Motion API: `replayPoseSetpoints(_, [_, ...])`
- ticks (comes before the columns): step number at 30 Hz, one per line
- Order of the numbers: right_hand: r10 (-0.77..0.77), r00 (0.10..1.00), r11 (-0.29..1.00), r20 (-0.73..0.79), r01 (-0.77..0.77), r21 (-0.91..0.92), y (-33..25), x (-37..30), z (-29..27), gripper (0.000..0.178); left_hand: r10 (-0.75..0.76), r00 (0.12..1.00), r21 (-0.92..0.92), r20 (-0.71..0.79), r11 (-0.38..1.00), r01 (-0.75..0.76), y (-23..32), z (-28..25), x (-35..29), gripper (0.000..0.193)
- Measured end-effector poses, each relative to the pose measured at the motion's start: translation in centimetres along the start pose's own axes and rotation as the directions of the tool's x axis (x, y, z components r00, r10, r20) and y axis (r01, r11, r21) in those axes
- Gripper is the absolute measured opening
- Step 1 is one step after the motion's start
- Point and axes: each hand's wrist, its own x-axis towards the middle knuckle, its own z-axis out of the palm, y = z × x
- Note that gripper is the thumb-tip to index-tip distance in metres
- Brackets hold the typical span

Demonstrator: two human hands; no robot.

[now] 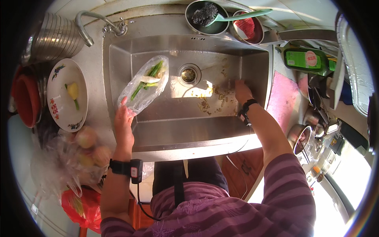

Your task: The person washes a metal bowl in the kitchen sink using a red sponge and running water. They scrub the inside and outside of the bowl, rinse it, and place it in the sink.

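Observation:
My left hand point(125, 128) grips the near end of a clear plastic bag point(132, 93) over the left side of the steel sink point(158, 130). Inside the bag lie green onion pieces point(147, 81), green stalks with paler parts. On the right side of the basin, my right hand point(243, 93) is low against the wall, and its fingers are mostly hidden from view. Brownish peel scraps point(209, 100) are scattered over the sink floor beside it, left of the hand. The drain point(189, 75) sits at the far middle, with bits in its strainer.
A faucet point(98, 19) rises at the far left. An oval plate point(59, 94) with a yellow piece stands left of the sink, near bagged round produce point(85, 154). Beyond the rim are bowls point(191, 27) with a scrubber and green-handled brush. A green bottle point(306, 60) lies right.

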Motion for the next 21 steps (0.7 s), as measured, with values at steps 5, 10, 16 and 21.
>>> replayPoseSetpoints(5, [0.223,0.932,0.932,0.285,-0.29,0.217,-3.7,0.0,-9.9,0.041,0.011,1.0,0.019,-0.014,1.0,-0.011,-0.4,-0.5,-0.2,0.041])
replayPoseSetpoints(10, [0.101,0.979,0.811,0.179,-0.185,0.555,-5.1,1.5,-9.3,0.038,0.013,1.0,0.019,-0.026,1.0,-0.012,0.0,0.4,-0.6,0.04])
replayPoseSetpoints(16, [0.268,0.963,0.72,-0.018,-0.188,0.668,-3.5,6.9,-10.9,0.046,0.001,0.999,0.04,-0.034,0.999,0.0,0.5,0.6,-1.0,0.04])
replayPoseSetpoints(21, [0.044,0.979,0.878,-0.199,0.057,0.475,-2.5,8.2,-10.7,0.037,0.013,1.0,0.07,-0.027,0.998,-0.011,0.5,0.6,-0.8,0.04])
